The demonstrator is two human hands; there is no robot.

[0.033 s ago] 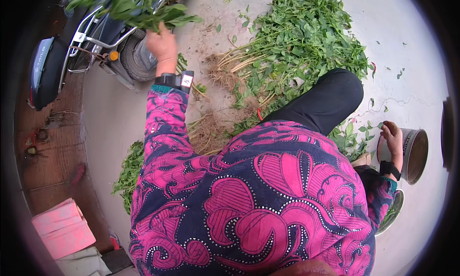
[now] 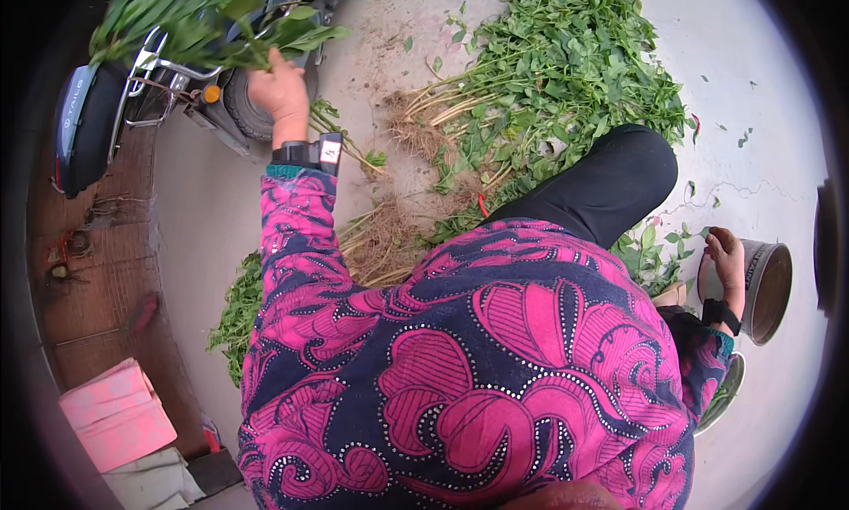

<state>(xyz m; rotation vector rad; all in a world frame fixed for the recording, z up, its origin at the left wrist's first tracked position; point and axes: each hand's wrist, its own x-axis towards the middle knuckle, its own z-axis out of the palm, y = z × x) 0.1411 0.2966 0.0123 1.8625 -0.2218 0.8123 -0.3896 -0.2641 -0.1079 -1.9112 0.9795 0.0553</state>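
Head view, clock read from picture centre. Left hand (image 2: 281, 94) out at half past ten, fingers closed round the stems of a leafy green bunch (image 2: 208, 28); I see its leaves blurred, spread across the parked two-wheeler (image 2: 80, 130) towards ten. Right hand (image 2: 728, 255) at three, fingers curled, beside a bucket (image 2: 754, 267); I cannot tell whether it pinches anything or touches the wall. Basin (image 2: 740, 377) with greens at four. Large pile of uprooted plants (image 2: 575, 76) at one, its pale stalks ending in roots (image 2: 416, 130) near twelve. Second root cluster (image 2: 385, 245) just off centre towards nine. Dark trouser knee (image 2: 619, 169) at two, overlapping the pile's lower edge.
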